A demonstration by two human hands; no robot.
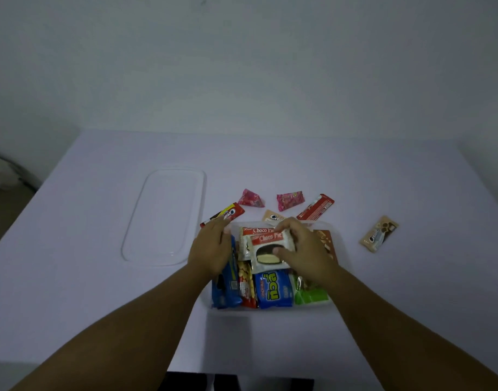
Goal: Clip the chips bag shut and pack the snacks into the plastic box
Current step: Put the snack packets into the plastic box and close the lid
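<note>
The clear plastic box (342, 249) sits at the table's middle, filled with snacks: a blue cookie pack (226, 292), a red peanut bag (246, 283), a blue wafer pack (274, 289), a green pack (310, 294) and two Choco Pie packs. My right hand (304, 246) grips the upper Choco Pie pack (267, 252) over the box. A second Choco Pie pack (256, 230) lies beneath it. My left hand (211, 249) rests with straight fingers on the box's left edge, against the blue cookie pack. No chips bag or clip is recognisable.
The clear lid (164, 217) lies flat to the left. Loose snacks lie behind and right of the box: a red cookie stick (228, 214), two pink packets (250, 198) (289, 199), a red bar (317, 207), a beige pack (271, 217) and another beige pack (379, 234).
</note>
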